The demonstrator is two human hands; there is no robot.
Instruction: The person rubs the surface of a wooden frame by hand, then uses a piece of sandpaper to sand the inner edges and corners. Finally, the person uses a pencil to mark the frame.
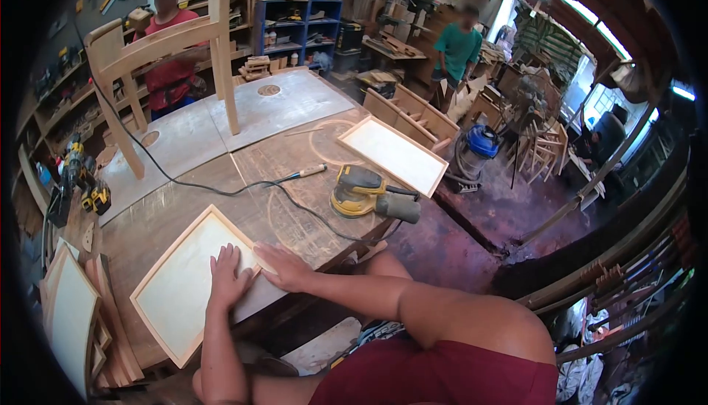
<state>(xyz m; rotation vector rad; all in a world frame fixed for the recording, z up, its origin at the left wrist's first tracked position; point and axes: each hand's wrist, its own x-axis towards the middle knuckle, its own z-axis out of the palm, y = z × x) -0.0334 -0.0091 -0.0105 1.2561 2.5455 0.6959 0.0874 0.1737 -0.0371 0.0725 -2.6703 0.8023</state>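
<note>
A wood-framed panel [181, 280] with a pale flat face lies on the workbench at the near edge. My left hand [231, 278] rests flat on the panel's face, fingers spread. At the panel's right corner, my right hand [286, 266] presses on the frame with its fingers close together; anything under them is hidden. Beyond my hands stands a yellow and black power sander [359, 191] with a dust canister. A chisel-like hand tool [306, 172] with a wooden handle lies near it. A second framed panel [394, 153] sits at the bench's right edge.
A wooden chair frame [166, 47] stands on the bench's far side, near a person in red [166, 73]. A black cord [173, 179] crosses the bench. More panels [70, 309] lean at left beside cordless drills [92, 197]. A person in green [459, 50] and a blue-topped vacuum [481, 141] are beyond.
</note>
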